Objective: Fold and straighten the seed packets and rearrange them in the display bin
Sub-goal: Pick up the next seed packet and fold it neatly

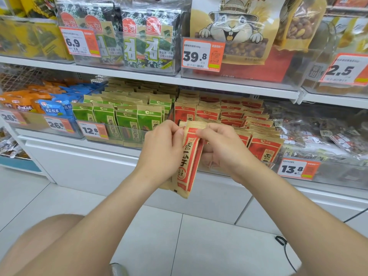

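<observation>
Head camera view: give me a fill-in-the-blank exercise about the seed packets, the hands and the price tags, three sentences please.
1. The left hand and right hand both pinch the held packet, which is coloured ___.
2. The binned packets above the 12.8 tag are coloured ___.
3. The price tag in front of the neighbouring packets to their right reads ___.

Missing words: red; green; 13.8
</observation>
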The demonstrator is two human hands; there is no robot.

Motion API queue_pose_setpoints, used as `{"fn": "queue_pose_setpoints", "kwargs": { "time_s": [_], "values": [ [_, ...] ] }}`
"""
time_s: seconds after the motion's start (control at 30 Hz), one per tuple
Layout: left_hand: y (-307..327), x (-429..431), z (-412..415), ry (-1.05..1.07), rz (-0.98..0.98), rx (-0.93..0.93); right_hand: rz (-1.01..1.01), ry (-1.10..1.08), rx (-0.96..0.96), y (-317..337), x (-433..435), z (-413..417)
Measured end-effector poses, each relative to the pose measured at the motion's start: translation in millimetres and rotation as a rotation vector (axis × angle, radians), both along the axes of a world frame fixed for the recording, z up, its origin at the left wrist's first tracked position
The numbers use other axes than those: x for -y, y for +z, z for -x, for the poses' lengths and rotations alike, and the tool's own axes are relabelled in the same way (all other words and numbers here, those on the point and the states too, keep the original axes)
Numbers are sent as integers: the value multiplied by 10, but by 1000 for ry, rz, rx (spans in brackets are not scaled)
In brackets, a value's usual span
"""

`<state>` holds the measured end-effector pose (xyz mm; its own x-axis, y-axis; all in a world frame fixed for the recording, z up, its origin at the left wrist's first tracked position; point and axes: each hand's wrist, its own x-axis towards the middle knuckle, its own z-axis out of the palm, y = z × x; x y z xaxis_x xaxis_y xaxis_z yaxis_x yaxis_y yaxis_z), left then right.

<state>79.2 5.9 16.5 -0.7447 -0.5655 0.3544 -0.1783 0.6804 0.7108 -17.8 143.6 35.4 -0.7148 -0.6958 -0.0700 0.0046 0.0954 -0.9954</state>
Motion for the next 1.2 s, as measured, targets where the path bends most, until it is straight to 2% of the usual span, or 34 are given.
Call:
{"fn": "queue_pose_setpoints", "kwargs": {
  "time_s": [0.17,0.37,0.6,0.77,0.87,0.93,1.1,1.2],
  "values": [
    [62,26,-36,-11,-185,-139,94,98,-56,1,-40,-32],
    [88,-16,-69,-131,-323,-153,189,-49,-106,-26,-22,-119],
    [102,-104,-41,-278,-329,-187,244,-70,64,-26,15,-128],
    [109,-80,12,-245,-358,-175,253,-55,135,-41,40,-139],
    [82,-59,20,-224,-353,-182,237,-118,29,-47,30,-129],
    [68,-53,33,-190,-378,-204,187,-153,-130,-33,12,-117],
    [59,-24,48,-102,-419,-278,-42,-59,-519,-9,-23,-94],
    [76,-9,41,-93,-448,-297,-66,-79,-597,-31,-8,-119]
  ]
}}
